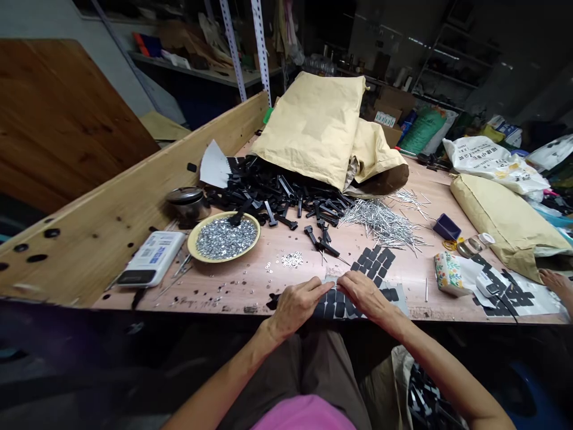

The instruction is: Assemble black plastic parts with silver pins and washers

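Observation:
My left hand (298, 306) and my right hand (363, 294) rest at the near edge of the wooden table (250, 280), fingertips meeting over a grey sheet covered with black rectangular pads (358, 301). Both hands have fingers curled and pinched at a pad on the sheet. More black pads (375, 260) lie in rows just beyond. A heap of black plastic parts (273, 194) spills from a tan paper sack (316, 125). A pile of thin metal pins (380, 221) lies right of it. A yellow dish of small silver pieces (224, 237) stands to the left.
A white device (152, 258) and a metal pot (188, 203) sit at the left by the raised wooden side board (134, 197). A floral tape roll (447, 272), a blue box (446, 227), another tan sack (505, 224) and another person's hand (557, 285) are at the right.

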